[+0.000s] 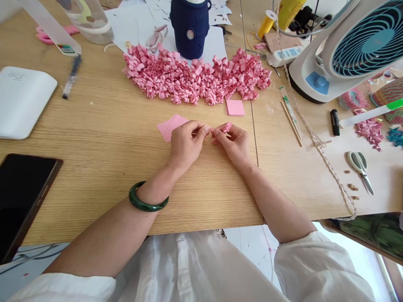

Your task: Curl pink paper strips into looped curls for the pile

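A pink paper strip (228, 127) is pinched by the left hand (188, 140) and right hand (234, 144), fingertips nearly meeting, its length set roughly nine-to-three o'clock, curled end nearer the right.

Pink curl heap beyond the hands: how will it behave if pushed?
The pink curl heap would probably scatter piecemeal, since it looks like many separate loose pieces. Each piece is likely very light and easily crushed, judging by its thin, looped strips.

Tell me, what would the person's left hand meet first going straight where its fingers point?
The left hand would probably meet the right hand first, close ahead with curled pink paper in its grip; exact depth is unclear.
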Demonstrator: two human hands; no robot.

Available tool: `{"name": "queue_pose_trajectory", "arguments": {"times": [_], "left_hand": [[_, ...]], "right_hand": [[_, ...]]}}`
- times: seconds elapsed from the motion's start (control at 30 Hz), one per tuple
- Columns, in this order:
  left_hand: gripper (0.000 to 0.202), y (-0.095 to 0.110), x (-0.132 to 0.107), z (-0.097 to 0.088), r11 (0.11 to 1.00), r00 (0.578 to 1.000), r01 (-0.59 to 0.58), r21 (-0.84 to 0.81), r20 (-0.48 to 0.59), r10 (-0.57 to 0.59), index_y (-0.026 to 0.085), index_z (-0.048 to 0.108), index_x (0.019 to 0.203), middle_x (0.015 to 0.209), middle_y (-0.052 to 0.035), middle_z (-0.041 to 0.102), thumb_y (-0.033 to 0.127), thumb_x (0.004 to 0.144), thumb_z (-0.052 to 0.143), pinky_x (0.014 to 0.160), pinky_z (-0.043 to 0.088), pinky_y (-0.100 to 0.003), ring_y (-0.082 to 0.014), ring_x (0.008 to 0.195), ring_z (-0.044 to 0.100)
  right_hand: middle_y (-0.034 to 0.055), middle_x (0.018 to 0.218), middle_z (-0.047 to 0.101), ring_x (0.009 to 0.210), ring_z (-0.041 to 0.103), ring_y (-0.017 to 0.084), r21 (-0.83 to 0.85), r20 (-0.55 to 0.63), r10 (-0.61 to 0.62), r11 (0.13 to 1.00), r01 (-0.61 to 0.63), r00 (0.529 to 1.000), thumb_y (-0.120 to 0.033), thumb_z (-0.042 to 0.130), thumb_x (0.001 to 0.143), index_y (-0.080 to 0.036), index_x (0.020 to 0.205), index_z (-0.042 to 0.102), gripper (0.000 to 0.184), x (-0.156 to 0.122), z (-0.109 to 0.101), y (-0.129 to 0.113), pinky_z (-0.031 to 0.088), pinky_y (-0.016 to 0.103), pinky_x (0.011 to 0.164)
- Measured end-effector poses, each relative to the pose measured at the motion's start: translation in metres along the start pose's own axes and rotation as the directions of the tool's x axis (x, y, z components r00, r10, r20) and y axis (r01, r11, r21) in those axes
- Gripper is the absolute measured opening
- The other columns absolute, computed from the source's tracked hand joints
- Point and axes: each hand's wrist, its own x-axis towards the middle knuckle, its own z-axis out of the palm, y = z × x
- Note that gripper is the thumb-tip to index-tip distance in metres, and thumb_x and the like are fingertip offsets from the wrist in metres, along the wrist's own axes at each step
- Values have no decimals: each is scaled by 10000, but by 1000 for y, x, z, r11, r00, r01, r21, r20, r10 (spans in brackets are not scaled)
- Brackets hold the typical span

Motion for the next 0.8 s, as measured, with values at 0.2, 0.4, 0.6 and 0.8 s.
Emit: {"name": "queue_pose_trajectory", "arguments": {"times": [0.2,0.4,0.6,0.8], "left_hand": [[160,1,0,0,999,999,44,-24,-14,-45,183,734,765,800,-34,762,266,892,683,721,534,-259,-149,712,669],[302,-1,2,1,940,987,160,-301,37,-157,168,776,885,945,-66,789,406,962,607,726,595,-249,-144,765,710],[185,3,1,-2,985,996,47,-167,81,-34,199,805,847,911,-49,799,335,912,699,776,570,-263,-166,814,719],[153,3,2,-2,995,996,48,-87,78,-42,207,819,851,809,-24,791,248,909,684,746,545,-266,-163,760,705]], "right_hand": [[-19,744,676,634,608,85,15,-22,-2,1000,2,1000,-400,745,839,-191,745,672,241,2,0,3,502,243,637],[-17,758,674,620,617,86,104,-52,58,993,-52,997,-468,783,801,-189,755,675,302,3,-1,1,523,247,621],[-18,744,676,611,614,81,74,-41,51,996,-48,998,-534,794,782,-188,763,666,370,3,-2,6,517,242,620],[-11,757,682,629,607,83,49,-21,55,997,-54,998,-505,779,804,-183,788,681,337,4,-3,7,523,244,636]]}}
